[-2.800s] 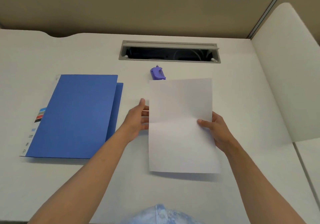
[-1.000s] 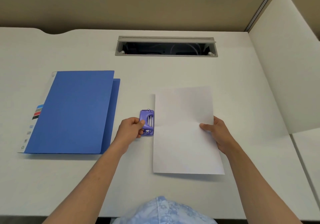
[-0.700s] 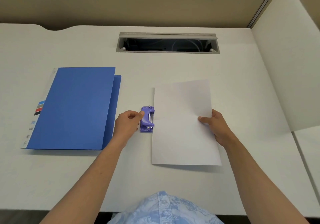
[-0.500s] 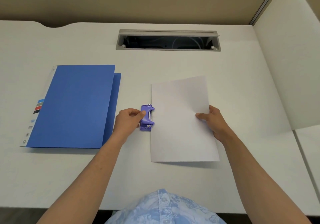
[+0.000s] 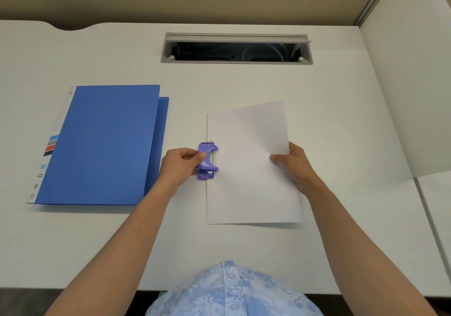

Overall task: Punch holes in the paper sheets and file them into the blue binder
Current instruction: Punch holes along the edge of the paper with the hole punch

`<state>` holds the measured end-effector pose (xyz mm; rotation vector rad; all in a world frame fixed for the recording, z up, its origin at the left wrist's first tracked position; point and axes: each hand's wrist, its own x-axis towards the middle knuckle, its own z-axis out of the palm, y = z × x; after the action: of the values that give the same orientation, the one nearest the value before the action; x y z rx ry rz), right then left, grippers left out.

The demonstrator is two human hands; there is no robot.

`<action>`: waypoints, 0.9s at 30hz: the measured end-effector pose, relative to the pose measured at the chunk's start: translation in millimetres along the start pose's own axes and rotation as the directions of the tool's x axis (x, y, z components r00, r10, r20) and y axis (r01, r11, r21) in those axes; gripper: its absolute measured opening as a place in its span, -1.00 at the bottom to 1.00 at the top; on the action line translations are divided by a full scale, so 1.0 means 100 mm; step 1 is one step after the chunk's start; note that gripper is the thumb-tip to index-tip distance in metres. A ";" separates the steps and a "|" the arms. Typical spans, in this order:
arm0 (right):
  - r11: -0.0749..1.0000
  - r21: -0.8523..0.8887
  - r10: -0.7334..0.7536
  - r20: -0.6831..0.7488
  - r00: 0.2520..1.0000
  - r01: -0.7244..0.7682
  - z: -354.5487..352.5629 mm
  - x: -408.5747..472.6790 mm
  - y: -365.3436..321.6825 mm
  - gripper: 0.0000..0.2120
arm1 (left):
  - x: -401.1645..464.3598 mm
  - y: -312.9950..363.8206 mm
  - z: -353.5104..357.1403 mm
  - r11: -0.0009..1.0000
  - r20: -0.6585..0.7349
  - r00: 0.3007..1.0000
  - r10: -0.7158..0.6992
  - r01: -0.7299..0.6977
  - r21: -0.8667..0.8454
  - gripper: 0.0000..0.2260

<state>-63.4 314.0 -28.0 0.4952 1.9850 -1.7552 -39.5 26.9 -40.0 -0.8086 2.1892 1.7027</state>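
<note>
A: Why is the purple hole punch gripped by the left hand?
B: It is steadied at mid-height of the paper sheet's left edge, seemingly so the holes land centred.
A: The right hand?
B: The sheet's right edge is pinched, presumably for feeding. The blue binder lies closed on the surface, well left.

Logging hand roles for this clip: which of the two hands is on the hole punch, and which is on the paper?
The left hand grips the small purple hole punch; the right hand pinches the white paper sheet at its right edge.
</note>
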 end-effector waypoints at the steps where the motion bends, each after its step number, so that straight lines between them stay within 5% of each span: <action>1: 1.000 0.005 0.001 -0.001 1.000 -0.001 0.00 0.00 0.00 -0.73 | 0.01 0.00 0.00 1.000 0.005 1.000 -0.004 0.004 -0.001 -0.75; 27: 0.999 0.031 -0.005 -0.020 1.000 0.005 0.01 0.04 0.00 -0.72 | 0.03 0.02 -0.02 0.999 0.056 0.998 -0.036 0.037 -0.022 -0.73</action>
<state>-66.7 312.4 -30.1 0.5207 1.9769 -1.7935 -42.7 24.0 -39.4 -0.7919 2.1093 1.7145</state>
